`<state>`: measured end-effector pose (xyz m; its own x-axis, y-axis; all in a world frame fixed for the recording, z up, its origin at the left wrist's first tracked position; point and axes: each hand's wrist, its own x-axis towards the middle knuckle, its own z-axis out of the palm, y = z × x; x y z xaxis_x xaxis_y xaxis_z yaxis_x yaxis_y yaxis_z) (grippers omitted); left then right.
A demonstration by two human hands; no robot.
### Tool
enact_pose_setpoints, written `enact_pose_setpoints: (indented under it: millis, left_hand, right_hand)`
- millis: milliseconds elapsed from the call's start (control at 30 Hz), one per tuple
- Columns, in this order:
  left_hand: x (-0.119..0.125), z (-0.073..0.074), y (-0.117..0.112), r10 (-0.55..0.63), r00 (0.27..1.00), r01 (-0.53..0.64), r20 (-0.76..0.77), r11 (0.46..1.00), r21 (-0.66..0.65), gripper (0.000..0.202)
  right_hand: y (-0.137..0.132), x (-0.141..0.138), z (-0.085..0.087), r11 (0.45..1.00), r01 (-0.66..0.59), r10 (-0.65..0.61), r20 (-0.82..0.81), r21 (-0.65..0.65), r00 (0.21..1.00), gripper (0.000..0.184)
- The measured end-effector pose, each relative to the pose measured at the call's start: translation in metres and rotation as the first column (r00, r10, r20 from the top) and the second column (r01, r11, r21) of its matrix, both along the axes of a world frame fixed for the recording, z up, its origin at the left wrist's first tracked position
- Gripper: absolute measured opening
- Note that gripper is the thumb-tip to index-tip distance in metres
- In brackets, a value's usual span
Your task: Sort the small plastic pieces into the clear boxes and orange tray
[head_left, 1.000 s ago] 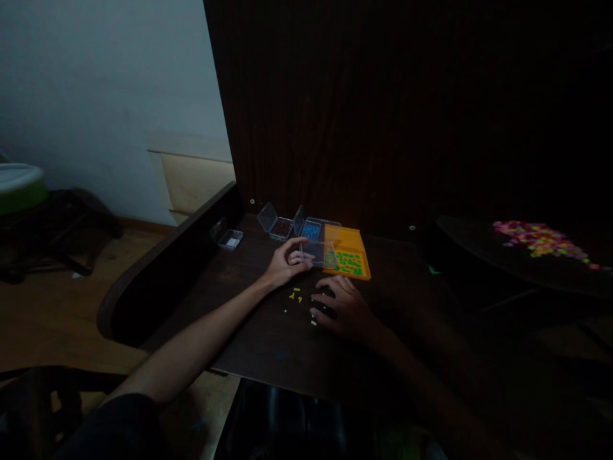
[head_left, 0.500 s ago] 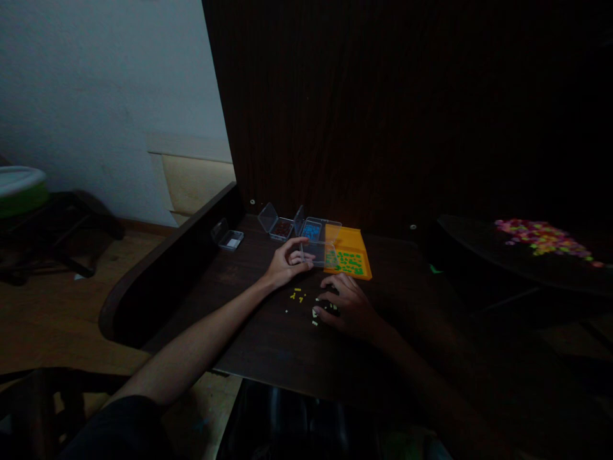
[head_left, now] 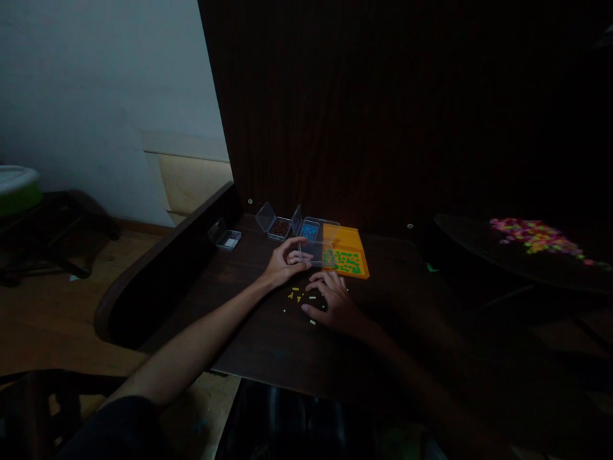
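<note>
On my feed, I hold a transparent rectangular box [head_left: 316, 253] by its left end. Nearer me, two loose groups lie on the dark tabletop [head_left: 249, 332]: yellow pieces [head_left: 295, 289], small and clustered; pale pieces [head_left: 313, 322], scattered mostly farther right, including short strips.

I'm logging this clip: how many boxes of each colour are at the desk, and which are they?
Clear: 4 (red-filled box, blue-filled box, leftmost box, held box at the left hand)
Orange: 1 (green-filled box)
Total: 5
</note>
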<state>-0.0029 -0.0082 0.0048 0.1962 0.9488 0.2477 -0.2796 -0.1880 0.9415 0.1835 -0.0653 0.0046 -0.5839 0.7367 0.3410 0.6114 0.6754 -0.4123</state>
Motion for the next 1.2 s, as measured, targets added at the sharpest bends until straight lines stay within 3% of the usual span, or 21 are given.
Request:
enact_pose_setpoints:
  millis: [567, 1200]
  left_hand:
    - [0.000, 0.003, -0.002, -0.008, 1.000, 0.008, 0.012, 1.000, -0.001, 0.064]
    - [0.000, 0.001, 0.000, 0.001, 1.000, -0.001, -0.009, 1.000, 0.008, 0.066]
  right_hand:
    - [0.005, -0.004, -0.008, 0.996, 0.084, -0.083, -0.023, 0.033, 0.996, 0.030]
    - [-0.004, -0.012, 0.000, 1.000, -0.008, 0.008, 0.010, 0.030, 1.000, 0.034]
